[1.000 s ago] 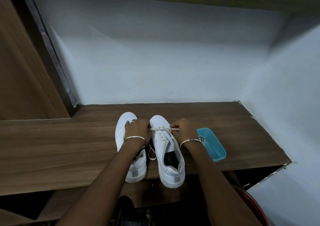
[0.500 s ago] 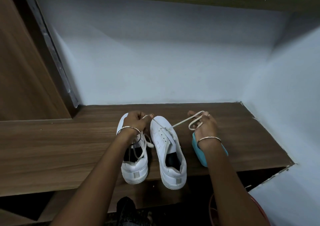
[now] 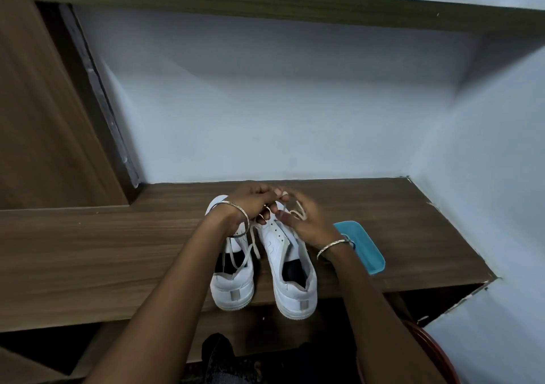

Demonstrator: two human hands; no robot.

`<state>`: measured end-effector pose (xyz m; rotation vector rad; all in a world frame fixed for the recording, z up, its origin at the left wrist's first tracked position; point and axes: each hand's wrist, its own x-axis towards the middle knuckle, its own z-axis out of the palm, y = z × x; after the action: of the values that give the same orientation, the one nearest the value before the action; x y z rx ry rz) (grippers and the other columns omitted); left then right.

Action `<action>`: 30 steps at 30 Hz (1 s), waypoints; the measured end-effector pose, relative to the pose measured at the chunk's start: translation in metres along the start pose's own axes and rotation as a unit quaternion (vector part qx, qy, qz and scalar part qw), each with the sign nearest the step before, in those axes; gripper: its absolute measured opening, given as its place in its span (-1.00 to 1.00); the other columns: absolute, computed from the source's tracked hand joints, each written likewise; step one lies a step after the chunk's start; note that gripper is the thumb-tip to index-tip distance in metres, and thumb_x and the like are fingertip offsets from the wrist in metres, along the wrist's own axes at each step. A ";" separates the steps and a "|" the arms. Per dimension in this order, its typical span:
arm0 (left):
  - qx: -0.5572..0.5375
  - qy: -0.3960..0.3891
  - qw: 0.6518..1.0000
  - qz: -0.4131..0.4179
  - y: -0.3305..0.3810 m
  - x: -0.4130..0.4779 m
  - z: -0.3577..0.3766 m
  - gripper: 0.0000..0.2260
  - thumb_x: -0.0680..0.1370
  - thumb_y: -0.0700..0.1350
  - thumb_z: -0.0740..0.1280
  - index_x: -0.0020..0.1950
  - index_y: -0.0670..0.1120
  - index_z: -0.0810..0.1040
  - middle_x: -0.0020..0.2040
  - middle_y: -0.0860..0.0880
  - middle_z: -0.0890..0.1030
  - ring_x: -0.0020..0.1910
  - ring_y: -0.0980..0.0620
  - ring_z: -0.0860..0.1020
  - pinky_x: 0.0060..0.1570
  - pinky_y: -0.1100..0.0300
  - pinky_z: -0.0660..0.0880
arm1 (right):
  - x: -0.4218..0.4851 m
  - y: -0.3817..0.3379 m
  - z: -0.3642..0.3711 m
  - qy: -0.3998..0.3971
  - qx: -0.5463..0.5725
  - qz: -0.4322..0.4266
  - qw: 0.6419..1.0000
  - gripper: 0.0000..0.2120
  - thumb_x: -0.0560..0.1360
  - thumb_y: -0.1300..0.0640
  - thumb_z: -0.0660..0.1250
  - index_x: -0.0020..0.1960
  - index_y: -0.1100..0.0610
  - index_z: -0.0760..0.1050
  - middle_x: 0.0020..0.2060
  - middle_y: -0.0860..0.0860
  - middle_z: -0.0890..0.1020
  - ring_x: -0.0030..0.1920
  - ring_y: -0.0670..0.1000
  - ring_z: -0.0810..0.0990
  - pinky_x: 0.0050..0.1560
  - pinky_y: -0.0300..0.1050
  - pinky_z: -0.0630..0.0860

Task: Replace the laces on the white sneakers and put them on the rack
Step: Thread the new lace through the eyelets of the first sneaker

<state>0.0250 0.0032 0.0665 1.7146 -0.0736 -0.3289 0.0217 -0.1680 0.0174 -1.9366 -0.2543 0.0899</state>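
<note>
Sneakers (image 3: 233, 289) on wooden shelf (image 3: 88, 251), pale-blue walls (image 3: 265, 118).

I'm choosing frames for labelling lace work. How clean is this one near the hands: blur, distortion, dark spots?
Head view: the left hand and right hand pinching the lace are slightly motion-softened, while the sneakers read sharp at the heels; the same view's wide-angle lens bows the wooden shelf edge and wall lines; its light is dim, without glare, with deep shadow below the shelf.
</note>
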 end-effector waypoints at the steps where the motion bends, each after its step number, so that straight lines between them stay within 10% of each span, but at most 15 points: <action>1: 0.016 -0.005 1.000 0.006 0.000 0.000 0.000 -0.79 0.66 -0.09 0.31 -0.05 -0.15 0.67 -0.43 0.02 0.51 -0.51 0.09 0.40 -0.49 0.28 0.41 | 0.001 -0.002 0.004 0.010 -0.049 -0.009 0.999 -0.93 0.58 0.19 0.40 0.02 0.05 0.61 -0.13 -0.07 0.66 -0.11 -0.23 0.57 -0.06 -0.25 0.49; 3: 0.038 -0.006 0.999 0.013 0.000 0.000 -0.002 -0.78 0.65 -0.08 0.32 -0.05 -0.17 0.69 -0.44 0.01 0.45 -0.51 0.07 0.36 -0.48 0.26 0.41 | 0.010 0.004 0.006 0.041 -0.156 -0.008 0.987 -0.71 0.58 0.11 0.38 -0.31 -0.03 0.50 -0.41 -0.10 0.52 -0.37 -0.14 0.48 -0.23 -0.09 0.40; 8: 0.054 0.041 0.998 -0.003 -0.009 0.001 -0.023 -0.47 0.61 -0.05 0.39 -0.58 -0.01 0.42 -0.52 0.02 0.32 -0.54 0.06 0.28 -0.33 0.15 0.39 | 0.009 0.018 -0.015 0.162 -0.123 0.033 0.979 -0.72 0.58 0.24 0.29 -0.28 0.05 0.58 -0.44 -0.10 0.57 -0.43 -0.24 0.52 -0.36 -0.34 0.34; 13: 0.080 0.016 0.996 -0.029 -0.024 -0.004 -0.045 -0.72 0.57 -0.02 0.43 -0.30 -0.10 0.70 -0.52 0.07 0.32 -0.50 0.09 0.29 -0.47 0.27 0.38 | 0.005 0.037 -0.030 0.261 -0.034 0.091 0.960 -0.70 0.61 0.18 0.33 -0.29 0.19 0.62 -0.44 0.01 0.60 -0.41 -0.11 0.55 -0.24 -0.13 0.45; 16: 0.104 0.055 0.993 -0.019 -0.035 0.000 -0.053 -0.77 0.55 -0.05 0.46 -0.13 -0.22 0.72 -0.48 0.09 0.51 -0.50 0.16 0.36 -0.42 0.29 0.37 | 0.002 0.041 -0.031 0.223 -0.055 0.120 0.966 -0.88 0.53 0.28 0.38 -0.10 0.14 0.67 -0.24 0.07 0.68 -0.16 0.07 0.65 -0.03 -0.03 0.56; 19: 0.099 0.082 0.991 0.027 -0.034 0.002 -0.053 -0.88 0.57 -0.13 0.43 -0.10 -0.08 0.76 -0.32 0.03 0.66 -0.34 0.20 0.53 -0.19 0.31 0.44 | -0.002 0.035 -0.033 0.108 -0.086 0.151 0.979 -0.66 0.44 0.30 0.49 0.20 0.16 0.60 0.00 0.05 0.65 0.00 0.03 0.61 0.09 -0.08 0.55; 25: 0.155 0.034 0.981 0.108 -0.013 -0.004 -0.035 -0.77 0.57 -0.39 0.31 0.07 -0.13 0.67 -0.13 -0.08 0.73 -0.20 0.30 0.64 -0.23 0.51 0.42 | -0.005 0.002 -0.032 -0.001 -0.293 0.143 0.945 -0.46 0.30 -0.07 0.56 0.25 -0.05 0.59 -0.10 -0.15 0.62 0.03 -0.04 0.62 0.17 -0.03 0.55; 30: 0.260 0.010 0.953 0.155 0.000 -0.004 -0.026 -0.81 0.51 -0.31 0.44 0.01 -0.03 0.65 -0.13 0.03 0.73 -0.14 0.22 0.66 -0.11 0.39 0.49 | -0.007 -0.024 -0.011 0.027 -0.059 -0.014 0.998 -0.56 0.44 0.09 0.55 0.28 -0.07 0.55 0.19 -0.11 0.62 0.20 -0.13 0.58 0.19 -0.17 0.49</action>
<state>0.0280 0.0292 0.0703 2.1884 -0.4445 -0.0556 0.0137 -0.1708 0.0436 -2.0488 -0.2551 0.0054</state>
